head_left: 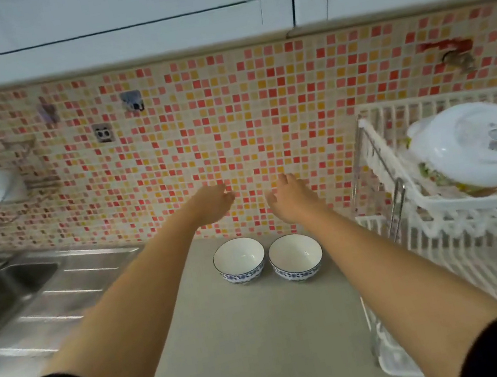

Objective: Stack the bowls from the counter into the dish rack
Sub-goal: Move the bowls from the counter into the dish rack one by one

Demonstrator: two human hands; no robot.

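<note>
Black-sleeved arms reach over the grey tabletop (250, 337). Left hand (213, 204) and right hand (289, 201) hover empty, fingers spread, above two white blue-patterned bowls (240, 261) standing side by side. White slatted dish rack (464, 216) stands right.

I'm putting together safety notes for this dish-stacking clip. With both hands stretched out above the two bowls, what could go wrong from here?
1. The left bowl and right bowl sit nearly rim to rim; the left hand or right hand lifting one could knock the other.
2. The dish rack has an upper shelf holding a white lid; a bowl swung in could clip it.
3. Nesting bowls carelessly may chip rims.
</note>
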